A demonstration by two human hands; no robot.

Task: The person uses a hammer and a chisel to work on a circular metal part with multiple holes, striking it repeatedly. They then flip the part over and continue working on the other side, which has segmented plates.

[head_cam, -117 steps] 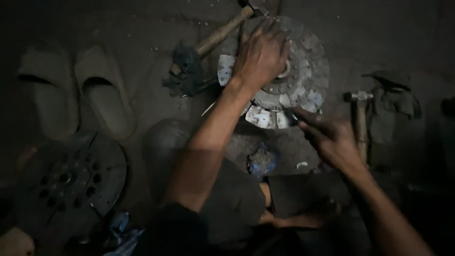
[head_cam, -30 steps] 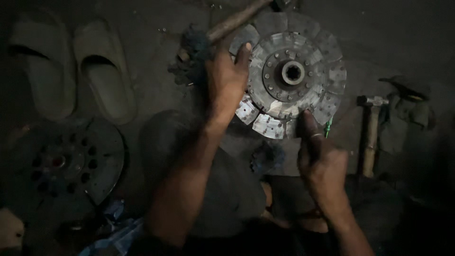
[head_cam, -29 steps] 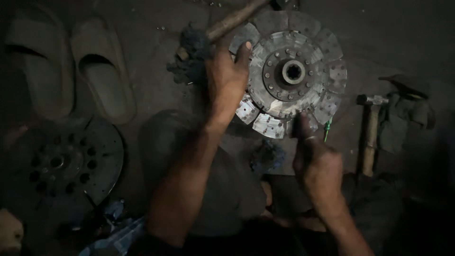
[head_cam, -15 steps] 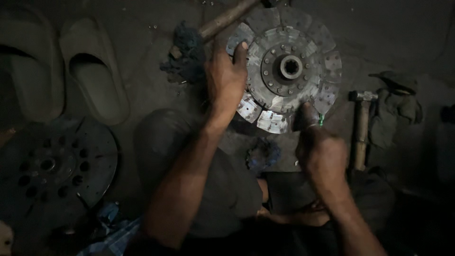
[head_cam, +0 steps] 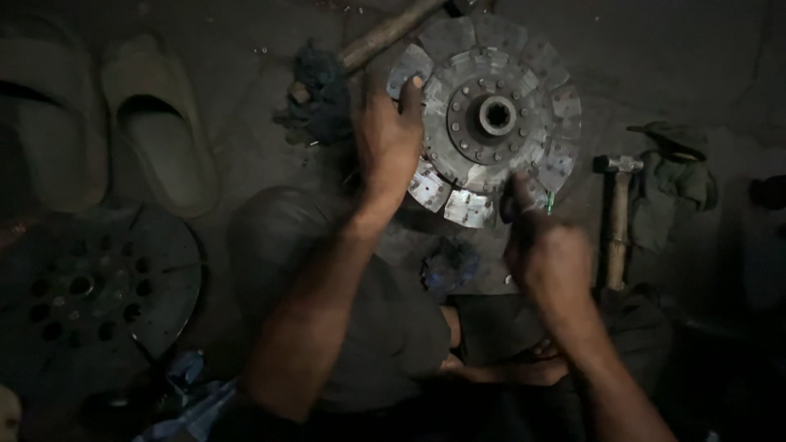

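Grey metal, dull and scuffed, makes up the clutch disc (head_cam: 491, 123) lying flat on the dark floor (head_cam: 696, 65), its splined hub hole facing up and its segmented pads ringing the rim. The left hand (head_cam: 385, 135) lies over the disc's left edge, fingers together and curled around the rim, thumb stretched onto the disc's face. The right hand (head_cam: 544, 245) sits at the disc's lower right edge, closed in a loose fist with the thumb raised against the rim; a small green tipped tool (head_cam: 549, 200) shows just beside that thumb, though whether the fingers pinch it is hard to tell in the blur.

Left of the disc's upper edge, a wooden handle (head_cam: 385, 34) slants across the floor, touching a clump of dark rag (head_cam: 315, 98). Right of the disc, a hammer (head_cam: 616, 213) lies with its head toward the top, and a crumpled cloth (head_cam: 675, 184) rests just beyond it. Well to the disc's left stand two pale slippers (head_cam: 106, 123), and below them a round perforated metal plate (head_cam: 90, 286). Just below the disc lies a small bluish scrap (head_cam: 449, 266).
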